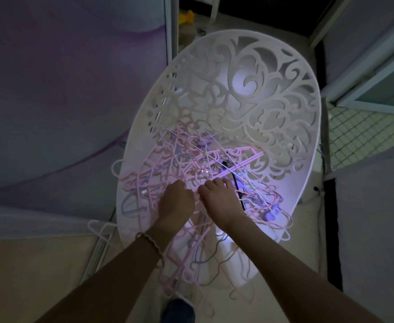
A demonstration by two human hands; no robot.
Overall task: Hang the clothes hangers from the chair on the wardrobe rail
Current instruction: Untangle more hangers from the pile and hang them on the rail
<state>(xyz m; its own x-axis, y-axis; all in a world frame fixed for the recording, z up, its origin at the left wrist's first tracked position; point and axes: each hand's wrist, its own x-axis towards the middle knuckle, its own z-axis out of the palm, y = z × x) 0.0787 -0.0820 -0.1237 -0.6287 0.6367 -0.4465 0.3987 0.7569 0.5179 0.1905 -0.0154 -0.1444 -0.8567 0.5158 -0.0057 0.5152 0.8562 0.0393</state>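
A white plastic chair (249, 94) with a cut-out scroll pattern stands in front of me. On its seat lies a tangled heap of pink hangers (179, 164), with a few lilac ones and a black one (234, 180) mixed in. Some hang over the front and left edges. My left hand (176, 202) reaches into the middle of the heap, fingers curled among the pink hangers. My right hand (221, 199) is right beside it, fingers down on the heap. The fingertips of both hands are hidden in the tangle, so their grip is unclear. No wardrobe rail is in view.
A pale purple cloth (58, 101) fills the left side. A white hanger (100, 231) lies on the floor at the chair's left. A mesh panel (364, 136) and white frames stand at the right. A yellow object (186, 17) lies on the floor behind the chair.
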